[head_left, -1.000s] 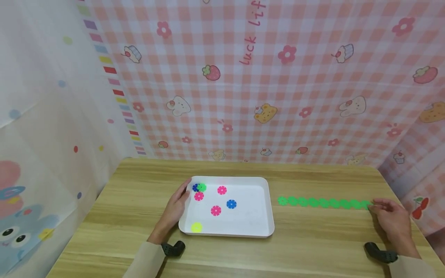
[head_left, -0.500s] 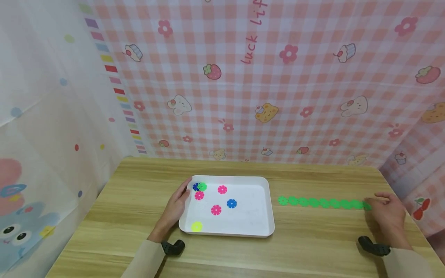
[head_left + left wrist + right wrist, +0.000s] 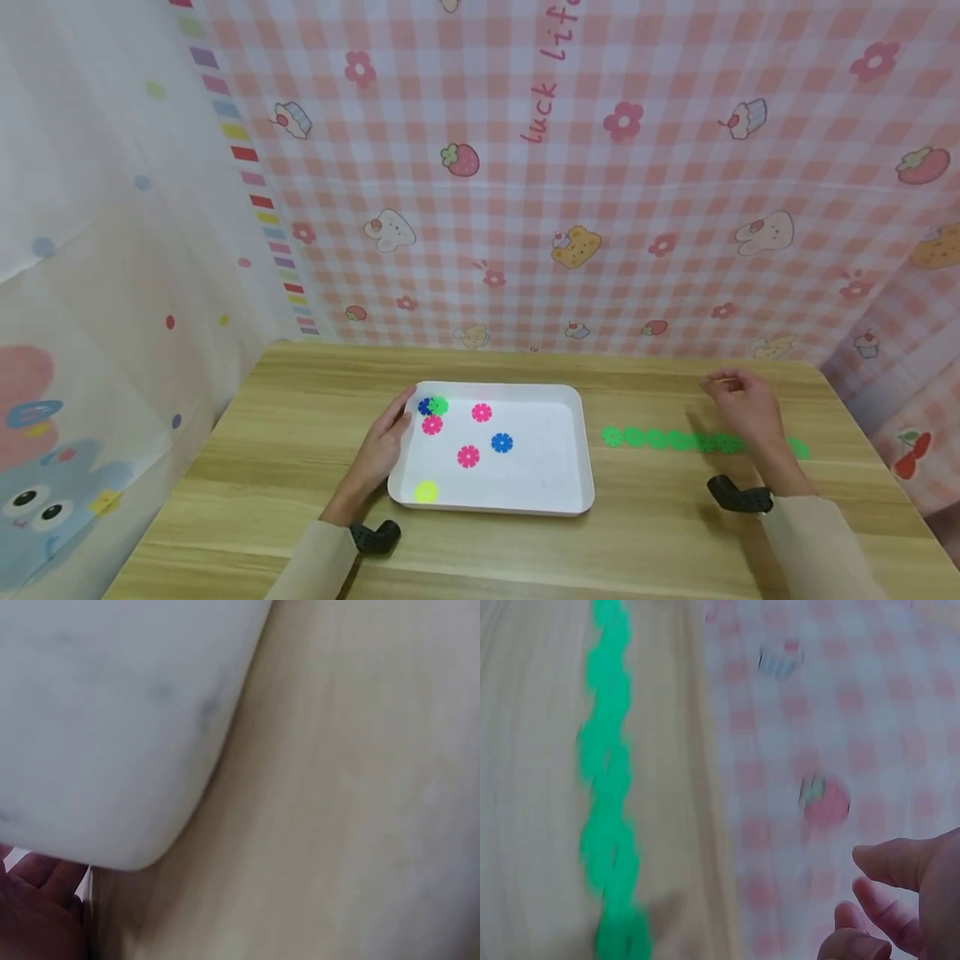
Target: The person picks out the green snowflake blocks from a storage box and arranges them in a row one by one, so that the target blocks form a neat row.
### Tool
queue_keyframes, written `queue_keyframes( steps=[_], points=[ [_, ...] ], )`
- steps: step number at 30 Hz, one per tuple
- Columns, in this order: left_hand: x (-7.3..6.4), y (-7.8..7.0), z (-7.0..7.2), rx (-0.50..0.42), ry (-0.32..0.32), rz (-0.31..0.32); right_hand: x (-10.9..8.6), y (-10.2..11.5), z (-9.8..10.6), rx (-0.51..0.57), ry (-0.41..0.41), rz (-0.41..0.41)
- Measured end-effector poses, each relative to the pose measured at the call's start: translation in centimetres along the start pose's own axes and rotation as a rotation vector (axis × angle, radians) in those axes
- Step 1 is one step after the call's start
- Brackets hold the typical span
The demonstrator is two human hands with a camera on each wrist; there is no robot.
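Observation:
In the head view, my left hand [image 3: 381, 450] holds the left edge of a white tray [image 3: 540, 492], the thumb near the rim. Its fingers show dimly beside the tray wall [image 3: 142, 847] in the left wrist view. Several flower-shaped snowflake discs lie in the tray: pink ones [image 3: 468, 457], a blue one [image 3: 502, 442], a yellow one [image 3: 426, 492] and a green one [image 3: 438, 406] over a dark blue one. Right of the tray runs a straight row of green discs [image 3: 656, 438]. Above the table my right hand [image 3: 750, 408] hangs over this row, fingers loosely bent, with nothing between thumb and fingertips [image 3: 870, 859].
The wooden table [image 3: 315, 375] ends at the back against a pink checked cloth [image 3: 525, 208]. A pale patterned cloth [image 3: 112, 275] hangs at the left. Black wrist mounts [image 3: 738, 494] sit on both wrists.
My right hand has left the right end of the green row, lifting and moving left and away from me. The left hand and tray have stayed in place.

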State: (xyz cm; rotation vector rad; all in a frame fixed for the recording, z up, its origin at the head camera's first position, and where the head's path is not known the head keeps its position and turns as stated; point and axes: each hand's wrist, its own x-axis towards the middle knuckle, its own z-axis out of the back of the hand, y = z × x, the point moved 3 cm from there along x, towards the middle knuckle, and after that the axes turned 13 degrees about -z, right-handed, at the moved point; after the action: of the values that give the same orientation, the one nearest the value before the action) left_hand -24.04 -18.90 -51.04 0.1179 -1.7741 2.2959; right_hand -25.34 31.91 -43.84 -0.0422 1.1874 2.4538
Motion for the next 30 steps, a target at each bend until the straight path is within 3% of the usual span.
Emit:
queue_keyframes(
  steps=[4, 12, 21, 30],
  points=[
    [0.0, 0.2, 0.0, 0.012, 0.001, 0.01, -0.7, 3.0, -1.8, 0.01, 0.034, 0.093],
    [0.1, 0.0, 0.0, 0.003, -0.002, -0.009, -1.4, 7.8, -5.7, 0.103, 0.226, 0.174],
    [0.1, 0.1, -0.1, -0.013, -0.001, -0.002, -2.0, 10.5, -10.9, 0.175, 0.432, 0.166],
    [0.0, 0.1, 0.0, -0.004, 0.002, 0.012, -4.4, 13.7, -16.6, 0.149, 0.592, 0.136]
  ],
)
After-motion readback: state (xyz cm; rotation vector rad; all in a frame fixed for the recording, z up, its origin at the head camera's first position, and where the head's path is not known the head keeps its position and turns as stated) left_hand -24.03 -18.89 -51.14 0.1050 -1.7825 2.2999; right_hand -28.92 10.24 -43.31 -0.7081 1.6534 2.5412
